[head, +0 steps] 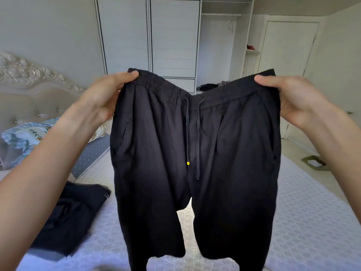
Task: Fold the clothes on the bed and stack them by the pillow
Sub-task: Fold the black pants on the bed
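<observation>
Black drawstring trousers (195, 173) hang in the air in front of me, spread wide at the elastic waistband. My left hand (103, 96) pinches the waistband's left corner, and my right hand (293, 98) pinches its right corner. The legs drop down over the white bed (304, 222). Another dark garment (72, 216) lies crumpled on the bed at the lower left. A floral blue pillow (25, 137) rests against the headboard at the left.
A grey-blue dotted cushion (93, 153) lies beside the pillow. An ornate padded headboard (31, 89) stands at the left. A white wardrobe (148, 36) with an open section faces the bed's far side. A small box (313, 162) sits on the floor at the right.
</observation>
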